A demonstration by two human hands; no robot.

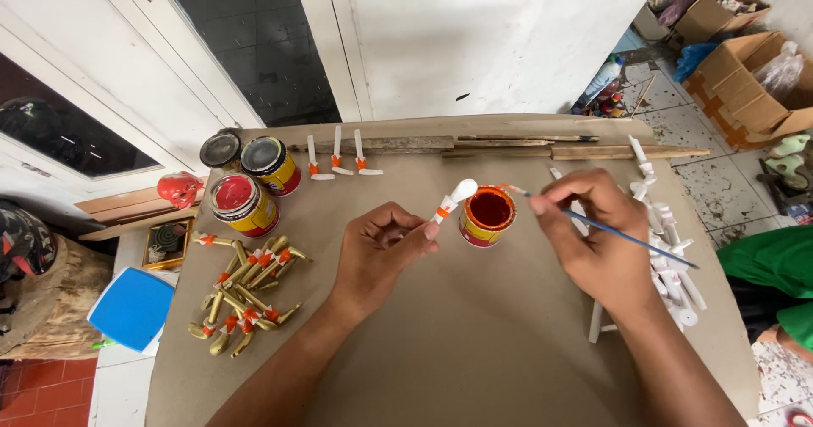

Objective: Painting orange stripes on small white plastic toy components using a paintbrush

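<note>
My left hand (379,253) grips a small white stick-shaped piece (453,199) with an orange band, its rounded end pointing up toward the open paint tin (487,215). That tin holds red-orange paint and stands between my hands. My right hand (593,228) pinches a thin blue-handled paintbrush (622,235), whose tip rests at the tin's rim. Both hands hover over the brown board-covered table (474,342).
A pile of gold pieces with orange bands (246,292) lies at left. Three paint tins (246,181) stand at back left, three white banded pieces (339,160) at the back, unpainted white pieces (669,249) at right. Wooden slats (542,146) line the far edge. Cardboard boxes (745,80) sit on the floor.
</note>
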